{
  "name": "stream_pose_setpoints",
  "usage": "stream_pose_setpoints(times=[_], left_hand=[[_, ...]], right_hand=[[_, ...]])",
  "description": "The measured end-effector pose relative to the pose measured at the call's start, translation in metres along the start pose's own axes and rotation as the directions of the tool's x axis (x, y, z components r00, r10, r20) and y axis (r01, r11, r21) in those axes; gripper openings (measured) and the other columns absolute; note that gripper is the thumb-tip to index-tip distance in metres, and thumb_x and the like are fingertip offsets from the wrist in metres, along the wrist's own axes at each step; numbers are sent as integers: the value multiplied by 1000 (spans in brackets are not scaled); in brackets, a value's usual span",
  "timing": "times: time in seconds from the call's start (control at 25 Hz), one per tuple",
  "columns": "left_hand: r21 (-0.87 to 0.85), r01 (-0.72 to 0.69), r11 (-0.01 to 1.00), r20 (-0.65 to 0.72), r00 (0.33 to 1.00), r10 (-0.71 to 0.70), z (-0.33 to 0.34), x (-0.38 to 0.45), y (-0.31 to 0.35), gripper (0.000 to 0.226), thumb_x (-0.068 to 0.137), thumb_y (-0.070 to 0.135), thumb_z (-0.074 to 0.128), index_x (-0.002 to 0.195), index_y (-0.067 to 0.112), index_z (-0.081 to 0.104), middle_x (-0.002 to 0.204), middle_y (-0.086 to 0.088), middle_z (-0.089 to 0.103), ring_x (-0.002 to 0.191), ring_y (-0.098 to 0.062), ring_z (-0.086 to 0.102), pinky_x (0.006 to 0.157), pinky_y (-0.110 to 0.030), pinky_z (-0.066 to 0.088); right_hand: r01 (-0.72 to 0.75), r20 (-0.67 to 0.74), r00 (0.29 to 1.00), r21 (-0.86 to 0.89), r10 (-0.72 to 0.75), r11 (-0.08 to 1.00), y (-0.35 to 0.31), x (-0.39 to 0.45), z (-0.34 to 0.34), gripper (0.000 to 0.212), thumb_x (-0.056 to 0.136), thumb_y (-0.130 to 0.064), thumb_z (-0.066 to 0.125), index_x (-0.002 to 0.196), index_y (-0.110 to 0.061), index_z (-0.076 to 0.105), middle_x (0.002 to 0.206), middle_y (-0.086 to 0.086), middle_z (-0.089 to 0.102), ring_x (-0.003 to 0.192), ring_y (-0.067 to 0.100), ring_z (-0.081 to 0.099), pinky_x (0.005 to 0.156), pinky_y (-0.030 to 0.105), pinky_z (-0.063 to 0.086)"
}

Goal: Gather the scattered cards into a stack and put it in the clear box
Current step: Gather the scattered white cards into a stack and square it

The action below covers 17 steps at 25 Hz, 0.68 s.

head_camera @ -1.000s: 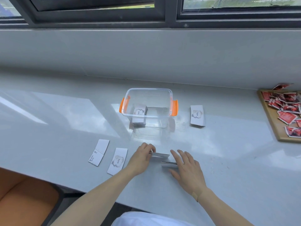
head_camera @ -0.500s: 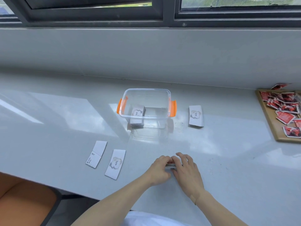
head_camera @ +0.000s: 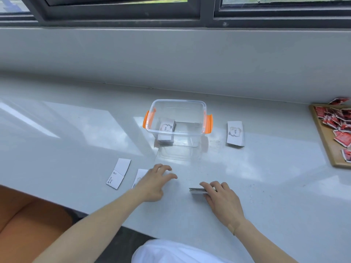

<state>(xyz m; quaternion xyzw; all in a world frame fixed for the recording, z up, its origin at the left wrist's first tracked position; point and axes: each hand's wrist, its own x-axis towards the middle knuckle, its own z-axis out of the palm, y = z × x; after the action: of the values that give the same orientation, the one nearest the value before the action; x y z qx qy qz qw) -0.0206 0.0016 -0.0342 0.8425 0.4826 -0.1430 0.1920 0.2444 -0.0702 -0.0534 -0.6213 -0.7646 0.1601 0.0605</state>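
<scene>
1. Right hand (head_camera: 223, 201) first: it lies palm-down on the white counter (head_camera: 76, 133), fingers curled over the small stack of cards (head_camera: 197, 190), holding it by its right end while the stack's left end pokes out free.
2. Left hand (head_camera: 154, 184) is loose, fingers spread and gripping nothing, hovering over a face-up card (head_camera: 139, 177) whose left edge shows beside the knuckles. Whether the palm touches it, I cannot tell.
3. Just left of that, another card (head_camera: 118, 173) lies flat on its own, clear of the hand.
4. Further out, straight ahead between the hands, stands the clear box (head_camera: 178, 123) with orange clips, lid off, a card bundle (head_camera: 166, 130) already in its left side.
5. Right of the box, one more card (head_camera: 235, 133) rests apart from everything.
6. Far right: a wooden tray (head_camera: 326, 145) heaped with red packets (head_camera: 340, 126).
</scene>
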Motion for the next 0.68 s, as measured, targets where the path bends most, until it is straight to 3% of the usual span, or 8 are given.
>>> stream_pose_setpoints(times=[0.16,0.36,0.52,0.68], left_hand=[[292,-92,952,146,988,51,-12,-17,-58,87,74,-4,47,143,42,22,160,1,10,147,-27,9,117,-42,22],[425,-163,890,171,980,98,-10,-25,-77,83,74,-5,57,137,39,25,158,0,17,145,-29,15,107,-39,33],[475,-129,871,184,982,44,-10,-24,-79,65,77,18,75,129,28,38,155,-1,20,145,-30,14,109,-39,34],[479,-91,873,166,986,12,-13,-27,-80,59,80,37,73,125,18,40,140,-1,38,138,-26,27,109,-37,32]], right_hand=[[3,29,1000,-6,-3,1000,2,-1,1,45,87,-38,59,130,-35,46,119,-8,57,97,25,53,65,33,48],[-9,55,998,-24,11,1000,3,-4,5,53,88,-42,57,137,-37,38,138,-5,48,117,27,47,79,36,49],[-23,53,998,-27,24,999,2,-7,7,55,87,-41,60,137,-35,40,140,-3,48,119,28,47,80,38,49],[-18,67,998,-34,21,999,3,-9,10,57,89,-44,55,140,-37,32,147,-5,38,129,27,38,89,38,45]])
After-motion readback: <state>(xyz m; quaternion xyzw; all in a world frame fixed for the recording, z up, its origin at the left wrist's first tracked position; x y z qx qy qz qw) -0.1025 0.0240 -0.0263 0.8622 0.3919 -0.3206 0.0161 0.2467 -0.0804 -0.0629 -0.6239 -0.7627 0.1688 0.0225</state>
